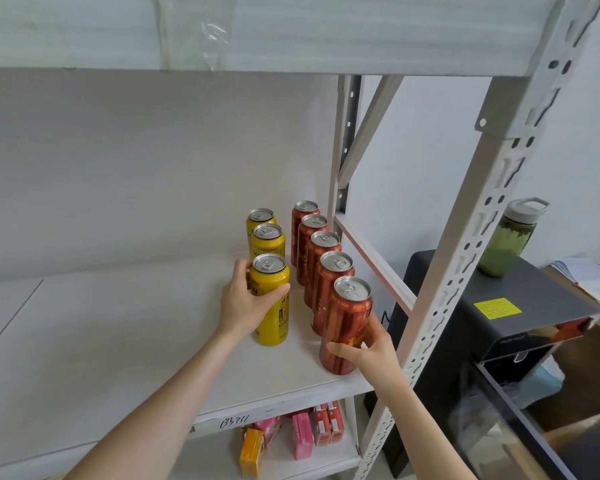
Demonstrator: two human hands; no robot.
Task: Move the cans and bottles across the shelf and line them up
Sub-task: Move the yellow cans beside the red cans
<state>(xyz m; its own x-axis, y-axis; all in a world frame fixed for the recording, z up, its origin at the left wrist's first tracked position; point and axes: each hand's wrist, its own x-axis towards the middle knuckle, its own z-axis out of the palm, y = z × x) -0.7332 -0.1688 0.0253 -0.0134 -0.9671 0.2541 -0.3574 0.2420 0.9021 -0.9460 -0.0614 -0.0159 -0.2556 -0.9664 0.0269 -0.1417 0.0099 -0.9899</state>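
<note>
You are working at the shelf (101, 341), and all the cans in view are crowding its three o'clock end, close to the upright post (465, 237); the long stretch toward nine o'clock is lying bare. The row of red cans (323, 251), five deep, is running from the front edge back toward twelve o'clock, and the row of yellow cans (269, 240), three deep, is standing just beside it on the nine o'clock side. No bottles are showing on this board. Your left hand (241, 306) is wrapping the front yellow can (274, 320) from nine o'clock, thumb across its near face and the fingers curling behind. Your right hand (371, 351) is gripping the front red can (347, 320) low on its body from four o'clock, thumb in front and fingers round the far side. Both cans are standing upright on the board, so you are likely at the pick-up of a two-can carry. The next move is asking you to lift both straight up, so they are clearing their neighbours, and to carry them toward nine o'clock, setting them down upright to start the new line.
</note>
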